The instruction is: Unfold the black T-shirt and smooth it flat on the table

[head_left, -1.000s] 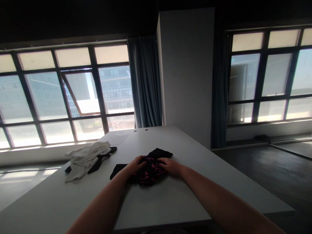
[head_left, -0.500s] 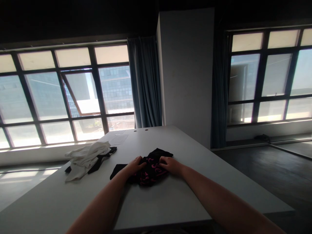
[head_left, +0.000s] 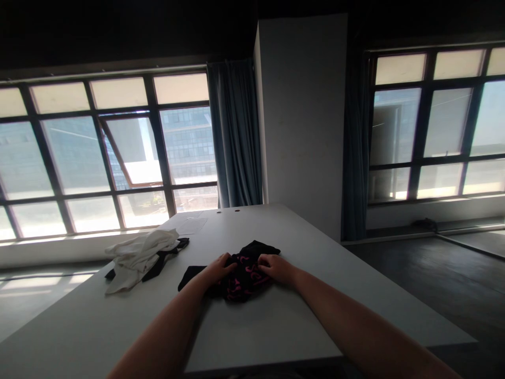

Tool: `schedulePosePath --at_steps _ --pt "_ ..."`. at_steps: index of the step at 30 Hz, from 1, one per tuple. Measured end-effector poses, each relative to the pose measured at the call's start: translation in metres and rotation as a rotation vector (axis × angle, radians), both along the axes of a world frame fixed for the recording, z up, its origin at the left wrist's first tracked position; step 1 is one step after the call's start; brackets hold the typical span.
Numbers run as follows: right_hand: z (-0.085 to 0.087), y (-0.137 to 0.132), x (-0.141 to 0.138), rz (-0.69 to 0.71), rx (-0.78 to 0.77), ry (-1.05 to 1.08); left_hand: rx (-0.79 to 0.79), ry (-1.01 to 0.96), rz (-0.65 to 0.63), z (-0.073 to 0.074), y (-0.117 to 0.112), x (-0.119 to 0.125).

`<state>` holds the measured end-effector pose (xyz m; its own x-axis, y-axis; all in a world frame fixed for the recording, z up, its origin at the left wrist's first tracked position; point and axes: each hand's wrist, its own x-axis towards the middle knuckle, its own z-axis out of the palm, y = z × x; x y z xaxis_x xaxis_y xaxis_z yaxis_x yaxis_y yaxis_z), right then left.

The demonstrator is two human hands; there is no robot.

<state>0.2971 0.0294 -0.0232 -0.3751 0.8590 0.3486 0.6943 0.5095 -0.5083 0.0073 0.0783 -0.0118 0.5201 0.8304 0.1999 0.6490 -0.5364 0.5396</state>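
A crumpled black T-shirt (head_left: 244, 279) with pink lettering lies bunched on the white table (head_left: 260, 337) in front of me. My left hand (head_left: 221, 267) rests on its left part, fingers curled into the cloth. On the other side, my right hand (head_left: 276, 267) pinches the fabric near the lettering. Dark flaps that look like sleeves stick out past the left hand and above the right one. Both hands partly cover the cloth, and some fingertips are hidden in the folds.
To the left on the table lies a heap of white cloth (head_left: 138, 255) with black cloth (head_left: 160, 265) under it. A flat transparent sheet (head_left: 192, 226) sits farther back. Beyond the table's far end stand a pillar (head_left: 302, 126) and a blue curtain (head_left: 236, 137).
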Motion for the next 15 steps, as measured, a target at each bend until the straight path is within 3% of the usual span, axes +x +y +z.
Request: schedulePosePath --at_steps 15 --pt "-0.0027 0.0031 0.0023 0.034 -0.036 0.045 0.078 0.006 0.014 -0.0048 0.0050 -0.0007"
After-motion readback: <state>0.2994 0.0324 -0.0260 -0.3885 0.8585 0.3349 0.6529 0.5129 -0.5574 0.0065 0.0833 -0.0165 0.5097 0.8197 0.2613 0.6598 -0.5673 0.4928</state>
